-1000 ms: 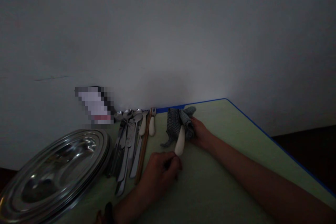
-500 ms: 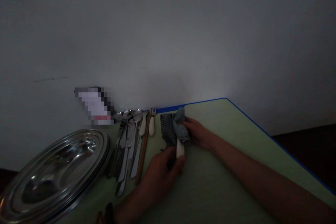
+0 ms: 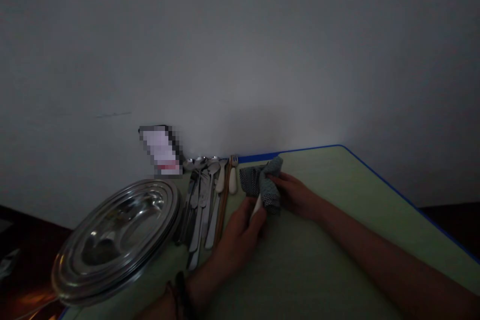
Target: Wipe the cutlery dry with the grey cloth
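My left hand (image 3: 242, 225) is closed around the white handle (image 3: 256, 205) of a utensil. Its upper end is hidden inside a grey checked cloth (image 3: 270, 195), so I cannot tell which kind it is. From the right, my right hand (image 3: 296, 193) pinches the cloth around that end. A loose flap of the cloth hangs out to the left, above my left hand. Both hands are over the table, just right of a row of cutlery.
Knives (image 3: 197, 227), spoons (image 3: 200, 162), wooden chopsticks (image 3: 224, 202) and a small white-handled fork (image 3: 233, 175) lie left of my hands. Stacked oval metal trays (image 3: 67, 280) stand at the table's left. A blurred-out phone-like object (image 3: 161, 150) leans on the wall (image 3: 262, 50) behind the blue-edged table (image 3: 337, 175).
The view has swung left, so everything sits further right. The white handle leans more, its upper end to the right, and the cloth has twisted around it. Both hands keep their hold.
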`<state>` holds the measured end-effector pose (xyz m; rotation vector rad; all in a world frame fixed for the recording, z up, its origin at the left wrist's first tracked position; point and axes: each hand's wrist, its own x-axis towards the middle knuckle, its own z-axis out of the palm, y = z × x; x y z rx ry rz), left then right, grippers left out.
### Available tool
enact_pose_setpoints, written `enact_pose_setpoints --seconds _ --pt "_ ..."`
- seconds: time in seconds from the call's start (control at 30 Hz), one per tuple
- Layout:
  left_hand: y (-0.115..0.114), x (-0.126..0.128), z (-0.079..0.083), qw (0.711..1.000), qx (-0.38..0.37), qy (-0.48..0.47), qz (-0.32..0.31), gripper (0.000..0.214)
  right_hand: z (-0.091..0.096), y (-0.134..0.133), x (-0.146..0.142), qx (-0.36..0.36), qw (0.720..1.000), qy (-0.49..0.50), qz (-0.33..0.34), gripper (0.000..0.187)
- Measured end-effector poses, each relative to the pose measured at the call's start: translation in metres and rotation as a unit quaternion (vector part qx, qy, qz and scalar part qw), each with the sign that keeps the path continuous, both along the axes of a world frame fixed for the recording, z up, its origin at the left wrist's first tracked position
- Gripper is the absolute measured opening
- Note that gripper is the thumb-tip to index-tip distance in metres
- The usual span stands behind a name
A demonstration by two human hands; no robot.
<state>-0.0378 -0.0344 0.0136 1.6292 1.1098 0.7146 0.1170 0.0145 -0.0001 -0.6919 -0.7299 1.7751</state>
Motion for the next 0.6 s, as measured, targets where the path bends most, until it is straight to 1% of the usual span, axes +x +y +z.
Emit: enact_pose_setpoints --seconds 0.1,0.2,0.33,0.4,0.47,0.53,0.6 --pt "-0.001 0.000 0.001 1.000 -0.003 0.010 -0.001 0.029 -0.001 -0.001 0.000 -0.017 1.000 -0.019 -0.017 0.016" --pt "-0.001 -0.001 -0.001 1.000 -0.011 -0.003 0.016 0.030 -0.004 -0.002 -0.001 -0.027 0.998 -0.041 -0.043 0.021" --pt "-0.002 -0.001 -0.001 0.998 -0.019 -0.046 0.026 0.025 -0.009 -0.001 -0.003 -0.021 0.989 -0.090 -0.112 0.017" --pt "-0.002 -0.001 0.000 0.997 -0.023 -0.078 0.017 0.031 -0.008 0.000 -0.002 -0.021 0.989 -0.082 -0.125 0.015" --pt "-0.003 -0.001 0.002 0.994 -0.023 -0.104 0.009 0.034 -0.005 0.003 -0.001 -0.034 0.991 -0.051 -0.115 0.013" --pt "-0.003 -0.001 0.002 0.994 -0.016 -0.112 0.007 0.032 -0.001 0.006 0.002 -0.046 0.992 -0.018 -0.112 0.016" --pt "-0.003 -0.002 0.002 0.995 -0.005 -0.099 0.008 0.029 0.002 0.009 0.005 -0.041 0.993 0.000 -0.112 0.022"
